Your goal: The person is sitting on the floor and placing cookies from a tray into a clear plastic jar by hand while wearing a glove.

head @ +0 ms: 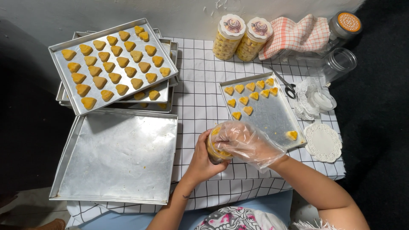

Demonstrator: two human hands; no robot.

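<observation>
Two lidded cookie jars (241, 37) — one empty tray (117, 155)

A low table covered with a white black-grid cloth (200, 81) stands against a pale plastered wall (179, 15), flanked by dark floor (379, 140) on both sides.

- Right hand (249, 142): covered by a loose, clear plastic glove, crinkled and baggy, ending just past the wrist.
- Left hand (200, 159): bare, no glove.
- Both forearms bare; no sleeves in view.
- Small dark mark on the inner left forearm, near the wrist; too small to make out.
- Garment (240, 218) at bottom edge: white cloth with pink and dark floral print.
</observation>
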